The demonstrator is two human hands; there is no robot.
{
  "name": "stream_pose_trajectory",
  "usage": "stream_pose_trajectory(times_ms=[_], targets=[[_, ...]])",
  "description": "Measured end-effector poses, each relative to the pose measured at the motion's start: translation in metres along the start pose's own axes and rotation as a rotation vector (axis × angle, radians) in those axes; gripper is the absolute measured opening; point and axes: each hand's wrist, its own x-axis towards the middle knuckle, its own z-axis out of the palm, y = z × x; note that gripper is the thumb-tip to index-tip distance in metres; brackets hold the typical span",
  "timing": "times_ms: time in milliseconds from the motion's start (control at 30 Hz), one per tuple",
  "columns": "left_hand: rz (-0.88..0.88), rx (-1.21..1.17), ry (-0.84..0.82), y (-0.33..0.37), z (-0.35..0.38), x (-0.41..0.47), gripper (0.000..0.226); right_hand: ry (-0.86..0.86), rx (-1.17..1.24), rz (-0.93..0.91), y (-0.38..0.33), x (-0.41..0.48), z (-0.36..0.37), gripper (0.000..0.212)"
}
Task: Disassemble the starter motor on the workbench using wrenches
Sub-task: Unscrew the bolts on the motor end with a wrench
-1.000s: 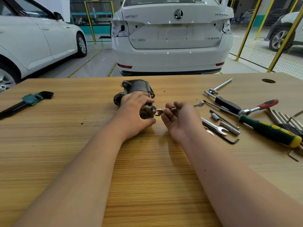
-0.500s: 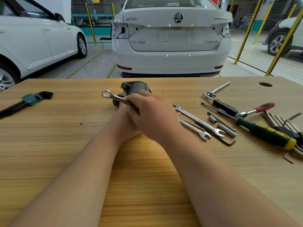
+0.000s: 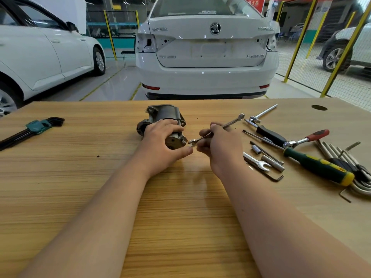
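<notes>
The grey metal starter motor [image 3: 163,114] lies on the wooden workbench [image 3: 180,207], its round end cap facing me. My left hand [image 3: 160,143] grips the motor's near end from above, thumb underneath. My right hand [image 3: 217,145] pinches a slim combination wrench [image 3: 230,123] by the shaft. The wrench's open jaw sits at a small bolt on the right side of the end cap; its ring end points up and right.
Right of my hands lie another open-end wrench [image 3: 257,162], sockets, hex keys, a black-handled driver [image 3: 269,135], a red-handled ratchet [image 3: 309,138] and a green-and-yellow screwdriver [image 3: 319,167]. A hex key set [image 3: 34,127] lies far left. White cars stand beyond the bench.
Half a second ago my right hand was crossed over the left with the wrench's ring end pointing left. Now it is back at the right, jaw against the end-cap bolt.
</notes>
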Motion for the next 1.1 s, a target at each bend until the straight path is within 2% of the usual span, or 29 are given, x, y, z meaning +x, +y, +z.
stream_pose_trajectory(times_ms=[200, 500, 600, 667, 767, 833, 900, 933, 967, 1000, 1033, 1100], targets=[[0.015, 0.006, 0.036, -0.002, 0.003, 0.002, 0.055, -0.009, 0.127, 0.057, 0.004, -0.005, 0.007, 0.008], [0.042, 0.003, 0.045, -0.006, 0.003, 0.002, 0.051, 0.099, 0.285, 0.204, 0.007, -0.01, 0.016, 0.007], [0.048, 0.001, 0.045, -0.006, 0.003, 0.002, 0.052, 0.084, 0.301, 0.175, 0.006, -0.012, 0.016, 0.008], [0.043, 0.001, 0.041, -0.006, 0.004, 0.002, 0.054, 0.034, 0.207, 0.064, 0.007, -0.013, 0.015, 0.009], [0.018, -0.026, 0.045, -0.005, 0.004, 0.002, 0.057, -0.075, -0.323, -0.355, 0.008, -0.02, 0.018, 0.013], [0.051, -0.02, 0.049, -0.002, 0.002, 0.003, 0.045, -0.198, -0.684, -0.693, 0.01, -0.027, 0.023, 0.013], [0.129, 0.095, 0.01, 0.002, 0.003, 0.003, 0.027, -0.346, -0.963, -0.934, 0.016, -0.033, 0.029, 0.017], [0.116, 0.092, -0.019, 0.001, 0.004, 0.004, 0.026, -0.381, -1.026, -1.017, 0.019, -0.034, 0.03, 0.02], [0.072, 0.014, -0.03, 0.003, 0.003, 0.003, 0.028, -0.387, -1.004, -1.057, 0.02, -0.034, 0.03, 0.021], [0.022, -0.071, -0.024, 0.004, 0.002, 0.002, 0.031, -0.361, -0.885, -1.048, 0.018, -0.035, 0.03, 0.02], [-0.012, -0.104, -0.002, 0.002, 0.002, 0.002, 0.033, -0.308, -0.691, -0.989, 0.013, -0.036, 0.029, 0.019], [-0.001, -0.034, 0.015, -0.001, 0.003, 0.001, 0.052, -0.18, -0.27, -0.779, 0.0, -0.033, 0.024, 0.012]])
